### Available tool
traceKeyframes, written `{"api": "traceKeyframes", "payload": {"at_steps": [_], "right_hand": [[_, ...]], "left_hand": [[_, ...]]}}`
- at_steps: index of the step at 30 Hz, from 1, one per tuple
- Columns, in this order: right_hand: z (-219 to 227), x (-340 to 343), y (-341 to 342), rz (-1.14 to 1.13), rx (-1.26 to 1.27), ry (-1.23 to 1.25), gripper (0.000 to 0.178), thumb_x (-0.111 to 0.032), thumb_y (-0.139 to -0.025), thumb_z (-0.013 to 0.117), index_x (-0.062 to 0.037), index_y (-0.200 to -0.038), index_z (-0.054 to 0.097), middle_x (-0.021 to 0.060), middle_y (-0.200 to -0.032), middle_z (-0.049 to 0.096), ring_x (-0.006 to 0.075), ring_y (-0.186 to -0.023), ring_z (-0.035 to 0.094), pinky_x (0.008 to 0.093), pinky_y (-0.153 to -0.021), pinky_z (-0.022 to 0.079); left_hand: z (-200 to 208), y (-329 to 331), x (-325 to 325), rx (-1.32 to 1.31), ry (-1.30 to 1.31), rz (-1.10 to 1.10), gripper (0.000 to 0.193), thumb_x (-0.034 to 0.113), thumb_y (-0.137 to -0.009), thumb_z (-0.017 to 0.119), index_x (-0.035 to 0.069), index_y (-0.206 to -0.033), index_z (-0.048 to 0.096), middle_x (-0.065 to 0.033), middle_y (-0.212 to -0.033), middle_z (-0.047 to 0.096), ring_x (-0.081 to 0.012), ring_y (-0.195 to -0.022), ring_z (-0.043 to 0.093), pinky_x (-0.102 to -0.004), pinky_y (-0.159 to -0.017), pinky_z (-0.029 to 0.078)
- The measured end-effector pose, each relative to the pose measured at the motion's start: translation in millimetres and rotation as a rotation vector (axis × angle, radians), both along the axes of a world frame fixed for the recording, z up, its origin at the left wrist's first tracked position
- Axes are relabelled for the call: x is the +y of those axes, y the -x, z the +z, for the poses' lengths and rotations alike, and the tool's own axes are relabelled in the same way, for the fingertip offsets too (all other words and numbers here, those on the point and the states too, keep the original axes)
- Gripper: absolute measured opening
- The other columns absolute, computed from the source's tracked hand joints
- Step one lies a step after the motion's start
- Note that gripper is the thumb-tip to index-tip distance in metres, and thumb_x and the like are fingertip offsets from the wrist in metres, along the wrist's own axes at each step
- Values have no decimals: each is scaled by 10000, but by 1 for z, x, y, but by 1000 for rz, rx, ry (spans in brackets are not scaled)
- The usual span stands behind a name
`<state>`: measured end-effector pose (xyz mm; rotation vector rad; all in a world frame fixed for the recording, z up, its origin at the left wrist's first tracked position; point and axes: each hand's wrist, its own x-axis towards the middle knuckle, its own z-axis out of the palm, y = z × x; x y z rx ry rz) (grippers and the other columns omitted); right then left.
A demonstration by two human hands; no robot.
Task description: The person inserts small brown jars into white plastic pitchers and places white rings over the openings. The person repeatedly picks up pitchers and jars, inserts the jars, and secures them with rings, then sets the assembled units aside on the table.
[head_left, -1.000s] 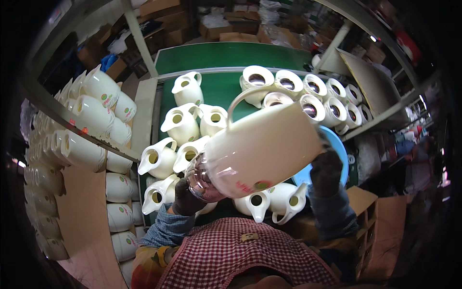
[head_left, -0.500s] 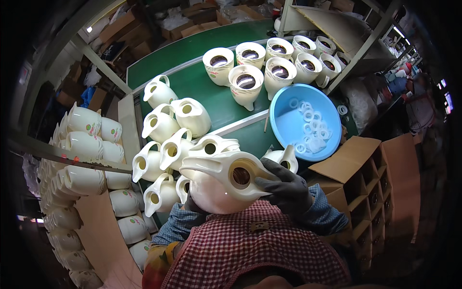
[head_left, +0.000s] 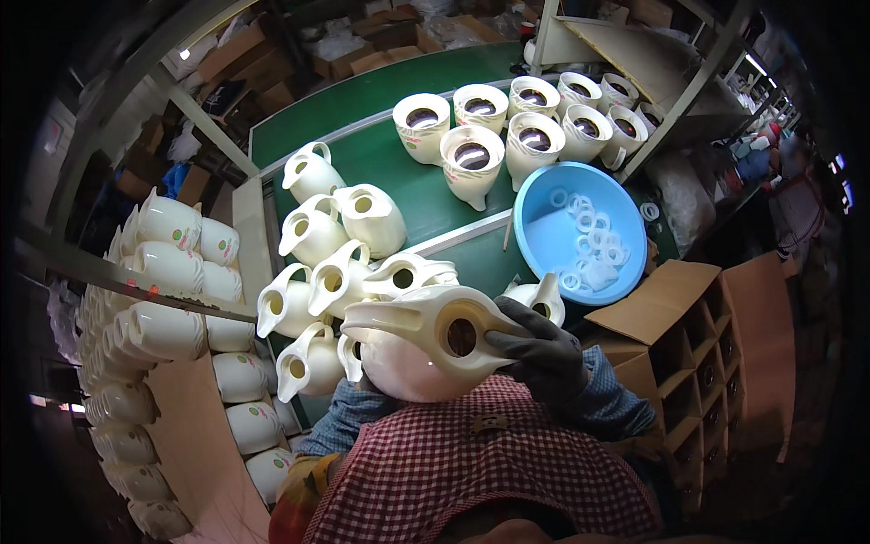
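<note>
A glossy cream jug [head_left: 412, 367] is held tilted in front of my chest, its round mouth with a dark inside facing up and its handle toward the left. My right hand [head_left: 548, 358], in a dark grey glove, grips the pointed spout side with bent fingers. Under the jug's left side is my left hand [head_left: 360, 381], closed against its body; most of its fingers are hidden. Several similar jugs [head_left: 310, 238] stand and lean on the green table left of and beyond the held one. Another cream jug [head_left: 542, 304] sits partly behind my right hand.
A blue basin [head_left: 535, 231] holds white rings. Farther back, cream vessels with dark round openings [head_left: 473, 156] stand on the green table [head_left: 362, 150]. A divided cardboard box [head_left: 652, 304] is at right. At left, cream jug bodies [head_left: 168, 331] are stacked near a metal frame.
The whole view has shifted slightly, so the table things appear a little farther right and lower. Both hands keep the jug in nearly the same place; my right fingers have shifted slightly on it.
</note>
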<state>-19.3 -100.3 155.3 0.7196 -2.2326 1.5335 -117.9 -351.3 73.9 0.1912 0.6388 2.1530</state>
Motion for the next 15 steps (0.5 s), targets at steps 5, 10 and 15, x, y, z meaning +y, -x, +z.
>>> {"api": "traceKeyframes", "payload": {"at_steps": [5, 10, 15], "right_hand": [[3, -3, -5, -42, -7, -10, 361, -56, -905, 702, -39, -1266, 697, 326, -1498, 455, 452, -1344, 534, 458, -1076, 501], [-2, -3, -12, -62, -9, 26, 366, -74, -908, 707, -41, -1273, 695, 326, -1485, 470, 447, -1328, 552, 454, -1065, 510], [2, 1, -18, -90, -33, -54, 358, -79, -923, 682, -41, -1279, 692, 316, -1500, 457, 442, -1334, 547, 459, -1062, 514]], "left_hand": [[0, -1, 2, -9, -11, -12, 590, 224, -978, 667, 34, -1480, 421, -152, -1406, 548, -219, -1298, 544, -364, -1094, 460], [-1, -2, 4, -11, -21, -28, 578, 220, -981, 663, 33, -1473, 426, -150, -1395, 555, -218, -1291, 550, -362, -1086, 465], [0, -2, 4, -16, -26, -45, 567, 217, -983, 660, 32, -1467, 430, -148, -1385, 562, -216, -1283, 555, -361, -1078, 470]]}}
